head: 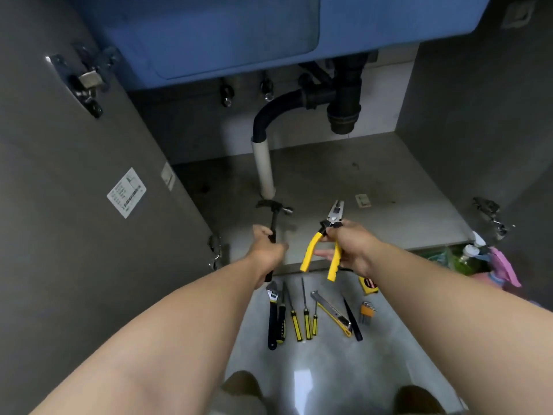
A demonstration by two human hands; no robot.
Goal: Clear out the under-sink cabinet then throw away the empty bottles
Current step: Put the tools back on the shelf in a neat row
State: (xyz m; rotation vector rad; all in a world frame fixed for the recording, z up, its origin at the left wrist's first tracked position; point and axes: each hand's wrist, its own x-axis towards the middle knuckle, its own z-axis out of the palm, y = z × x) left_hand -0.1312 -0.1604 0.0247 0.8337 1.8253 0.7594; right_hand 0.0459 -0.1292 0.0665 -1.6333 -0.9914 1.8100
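My left hand [267,247] grips the black handle of a claw hammer [273,208], its head held over the front of the cabinet floor [344,175]. To its right, my right hand [348,248] holds yellow-handled pliers [321,247], jaws pointing into the cabinet and handles spread. The under-sink cabinet stands open, with only a small label lying on its floor. At the right edge, beside the cabinet, I see a green bottle [466,259] and a spray bottle [480,239], partly hidden by a pink cloth [505,266].
Several tools lie in a row on the grey floor: a wrench [273,316], screwdrivers [300,319], a utility knife [333,314], hex keys [366,312], a tape measure [369,284]. Black drain pipes [341,100] and a white pipe [264,166] hang under the blue sink. Both cabinet doors stand open.
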